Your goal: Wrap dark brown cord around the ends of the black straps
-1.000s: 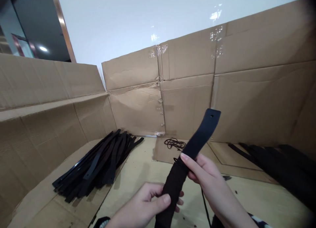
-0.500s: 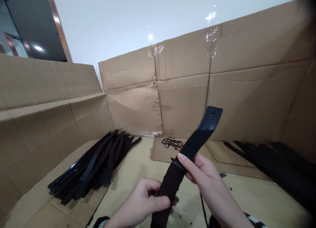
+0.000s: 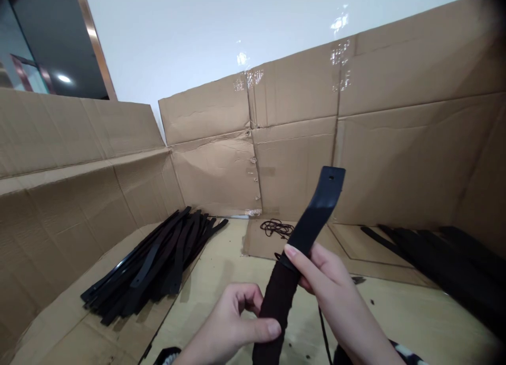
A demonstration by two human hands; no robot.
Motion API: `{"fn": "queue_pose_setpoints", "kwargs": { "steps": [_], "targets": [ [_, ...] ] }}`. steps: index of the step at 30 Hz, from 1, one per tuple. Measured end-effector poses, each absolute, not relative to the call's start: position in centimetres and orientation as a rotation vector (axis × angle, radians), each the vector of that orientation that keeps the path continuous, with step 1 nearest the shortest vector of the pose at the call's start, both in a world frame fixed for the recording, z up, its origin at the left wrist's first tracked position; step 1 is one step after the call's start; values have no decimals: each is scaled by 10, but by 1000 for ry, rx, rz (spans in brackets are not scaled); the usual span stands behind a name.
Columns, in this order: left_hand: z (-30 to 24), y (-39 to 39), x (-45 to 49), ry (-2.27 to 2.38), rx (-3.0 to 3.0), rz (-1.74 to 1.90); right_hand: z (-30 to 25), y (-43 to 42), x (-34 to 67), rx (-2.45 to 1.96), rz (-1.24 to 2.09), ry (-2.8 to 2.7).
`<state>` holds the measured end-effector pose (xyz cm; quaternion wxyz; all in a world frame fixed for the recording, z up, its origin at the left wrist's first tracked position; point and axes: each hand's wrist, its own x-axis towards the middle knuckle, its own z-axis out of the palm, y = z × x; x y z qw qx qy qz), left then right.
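In front of me I hold a flat, curved black strip (image 3: pixel 314 217) with a small hole near its upper end. Dark brown cord or fabric (image 3: pixel 279 296) covers its lower part. My right hand (image 3: pixel 322 278) pinches the strip where the bare part meets the covering, thumb on top. A small loop of cord sticks out there, and a dark cord (image 3: pixel 324 328) hangs below that hand. My left hand (image 3: pixel 241 323) is closed round the covered part lower down, thumb across its front. The lower end of the strip runs out of view.
At left lies a pile of black strips (image 3: pixel 158 265) on cardboard. A tangle of dark cord (image 3: pixel 276 228) rests on a cardboard sheet at the back. More dark strips (image 3: pixel 430 259) lie at right. Cardboard walls (image 3: pixel 296 164) enclose the pale table (image 3: pixel 213 265).
The strip has tilted slightly more upright, its top end shifting left and its lower part moving right. My left hand has moved a little to the right with it. Both hands keep their grip.
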<state>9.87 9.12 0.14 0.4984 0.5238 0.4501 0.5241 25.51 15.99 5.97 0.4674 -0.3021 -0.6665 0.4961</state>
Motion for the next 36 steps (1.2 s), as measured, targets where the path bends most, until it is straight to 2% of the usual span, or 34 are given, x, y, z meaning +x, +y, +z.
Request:
{"fn": "queue_pose_setpoints", "kwargs": {
  "steps": [9,22,29,36],
  "targets": [
    [21,85,92,1012,1383,1024,64,157,259,-751,1250,-1736],
    [5,98,106,951,1090,1280,56,159,249,-744,1205,-1748],
    [13,90,93,837,1362,1085,59,159,255,-758,1249,-1772],
    [10,99,101,984,1207,1186,56,159,247,-819,1135,-1796]
  ]
}}
